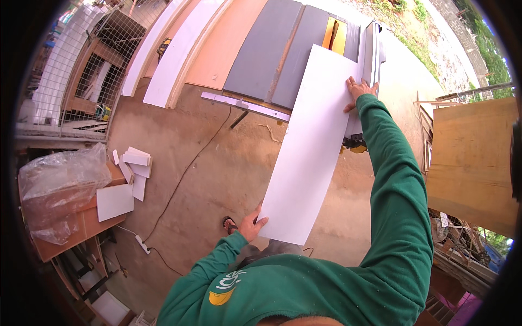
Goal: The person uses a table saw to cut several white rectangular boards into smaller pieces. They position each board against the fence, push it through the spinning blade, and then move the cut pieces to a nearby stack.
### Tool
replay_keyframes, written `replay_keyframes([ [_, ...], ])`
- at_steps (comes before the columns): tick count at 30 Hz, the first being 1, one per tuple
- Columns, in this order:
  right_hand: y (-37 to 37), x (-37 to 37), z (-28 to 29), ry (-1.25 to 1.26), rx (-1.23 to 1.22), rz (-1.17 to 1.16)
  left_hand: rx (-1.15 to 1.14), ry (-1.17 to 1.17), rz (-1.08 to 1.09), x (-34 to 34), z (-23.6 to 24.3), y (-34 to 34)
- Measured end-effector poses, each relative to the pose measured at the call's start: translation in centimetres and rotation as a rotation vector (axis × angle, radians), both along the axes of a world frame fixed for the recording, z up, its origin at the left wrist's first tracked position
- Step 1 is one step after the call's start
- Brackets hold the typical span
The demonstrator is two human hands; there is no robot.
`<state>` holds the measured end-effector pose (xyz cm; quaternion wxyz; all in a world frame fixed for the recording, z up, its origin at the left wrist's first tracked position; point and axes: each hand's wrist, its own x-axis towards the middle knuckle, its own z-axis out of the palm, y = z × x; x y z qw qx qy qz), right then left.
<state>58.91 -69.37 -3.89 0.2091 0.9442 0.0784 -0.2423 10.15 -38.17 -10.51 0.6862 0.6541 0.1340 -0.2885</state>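
A long white board lies with its far end on the grey table saw, and its near end reaches back toward my body. My left hand grips the board's near left corner, thumb on top and fingers beneath. Farther off, my right hand rests flat with fingers spread at the board's right edge, against the saw's rip fence. Beyond the board's far end, the blade slot shows in a yellow insert. Whether the board touches the blade cannot be made out.
White strips lie on a panel left of the saw. A power cable crosses the floor to a power strip. White offcuts sit beside a plastic-covered box. A wooden panel stands at the right.
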Motion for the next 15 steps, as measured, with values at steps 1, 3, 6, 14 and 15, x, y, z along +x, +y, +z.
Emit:
replay_keyframes([
  [1,0.0,0.1,0.0,-0.006,-0.005,-0.008,0.01,0.012,-0.009,0.4,0.4,0.0],
  [3,0.1,0.4,0.0,-0.022,-0.014,-0.025,0.03,0.033,-0.027,1.2,1.1,-0.1],
  [6,0.2,1.0,0.2,-0.014,-0.011,-0.044,0.044,0.029,-0.045,1.5,0.4,-0.1],
  [14,-0.4,2.4,0.0,0.005,0.001,-0.053,-0.024,-0.025,0.031,1.9,-1.2,-0.5],
  [15,-0.3,2.5,0.1,0.003,0.003,-0.052,-0.027,-0.026,0.037,2.0,-1.3,-0.5],
])
